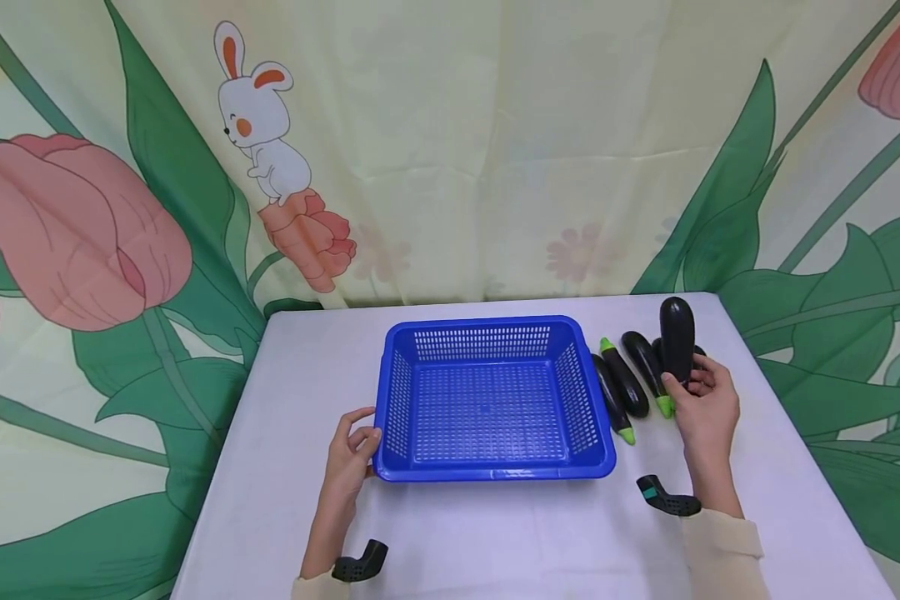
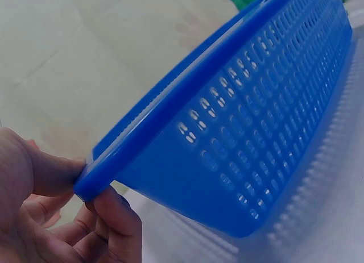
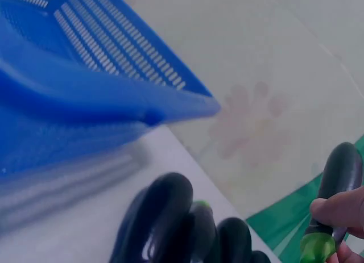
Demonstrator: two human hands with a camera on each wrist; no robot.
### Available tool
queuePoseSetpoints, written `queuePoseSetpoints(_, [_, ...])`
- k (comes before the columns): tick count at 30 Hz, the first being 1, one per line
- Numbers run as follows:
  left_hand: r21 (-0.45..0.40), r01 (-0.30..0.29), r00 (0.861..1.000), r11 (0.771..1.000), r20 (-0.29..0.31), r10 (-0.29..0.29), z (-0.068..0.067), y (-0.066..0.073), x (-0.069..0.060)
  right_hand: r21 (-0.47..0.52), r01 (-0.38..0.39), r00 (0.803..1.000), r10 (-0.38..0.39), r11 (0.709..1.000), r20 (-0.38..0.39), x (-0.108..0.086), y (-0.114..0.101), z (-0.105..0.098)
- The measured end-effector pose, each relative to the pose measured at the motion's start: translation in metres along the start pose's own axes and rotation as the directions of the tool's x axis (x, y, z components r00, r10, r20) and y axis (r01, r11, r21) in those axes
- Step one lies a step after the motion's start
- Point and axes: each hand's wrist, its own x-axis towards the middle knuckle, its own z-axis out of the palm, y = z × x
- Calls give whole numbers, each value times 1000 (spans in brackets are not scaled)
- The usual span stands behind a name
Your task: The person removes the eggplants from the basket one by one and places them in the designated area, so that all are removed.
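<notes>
A blue plastic basket [image 1: 487, 474] with mesh walls stands on the table, and nothing lies inside it. My left hand [image 1: 350, 454] pinches its rim at the near left corner, thumb above and fingers below in the left wrist view. To the right of the basket, my right hand [image 1: 708, 408] holds a dark eggplant [image 1: 677, 333] raised above the others. Its green cap [image 3: 317, 247] shows by the thumb in the right wrist view. Several more eggplants [image 1: 624, 383] with green caps lie side by side between the basket and that hand; some are partly hidden behind the held one.
A white cloth covers the table [image 1: 495, 533]. Behind it hangs a curtain [image 1: 450, 167] printed with tulips, leaves and a rabbit. Black wrist devices [image 1: 669, 497] sit on both wrists.
</notes>
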Motion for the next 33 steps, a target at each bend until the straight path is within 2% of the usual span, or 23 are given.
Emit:
queuePoseSetpoints(7, [1, -1, 1000, 1000, -2, 1, 0, -1, 0, -26, -92, 996, 92, 995, -19, 21, 18, -13])
queuePoseSetpoints(16, [-19, -12, 1000, 1000, 4, 12, 1, -2, 0, -76, -131, 990, 126, 988, -71, 47, 49, -29])
queuePoseSetpoints(26, [-33, -19, 999, 999, 28, 20, 1, -2, 2, -152, -102, 991, 88, 983, -99, 64, 76, -42])
queuePoseSetpoints(30, [-31, -30, 999, 999, 32, 31, -1, -3, 4, -213, -56, 996, 41, 975, -74, 74, 86, -41])
queuePoseSetpoints(33, [-24, -26, 999, 999, 32, 27, -3, -4, 4, -246, -56, 998, 50, 968, -31, 77, 92, -39])
